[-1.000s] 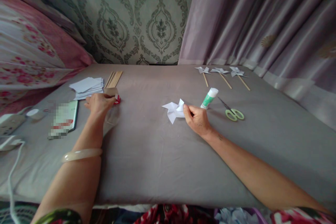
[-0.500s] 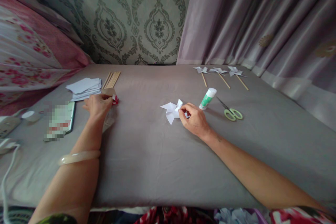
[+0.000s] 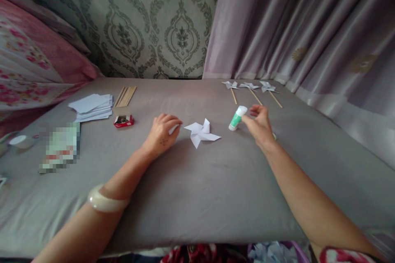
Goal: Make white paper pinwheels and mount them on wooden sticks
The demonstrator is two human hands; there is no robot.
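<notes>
A folded white paper pinwheel (image 3: 200, 132) lies flat in the middle of the table. Just left of it is my left hand (image 3: 163, 134), thumb and forefinger pinched together; whatever tiny thing sits between their tips is too small to make out. My right hand (image 3: 261, 126) hovers right of the pinwheel, thumb and fingers apart. Its thumb is close to a green and white glue stick (image 3: 236, 119), which stands tilted in the view; whether they touch I cannot tell. Behind that hand the scissors (image 3: 274, 136) are nearly hidden, with only a bit of pale green handle showing.
A small open red box (image 3: 124, 121) with dark contents sits at left, near wooden sticks (image 3: 126, 96) and a stack of white paper (image 3: 92, 107). A blurred-out phone (image 3: 61, 148) lies nearer. Three finished pinwheels on sticks (image 3: 251, 87) lie at the back right.
My left hand has moved right from the red box to beside the pinwheel. My right hand has let go of the pinwheel and shifted right, over the scissors beside the glue stick.
</notes>
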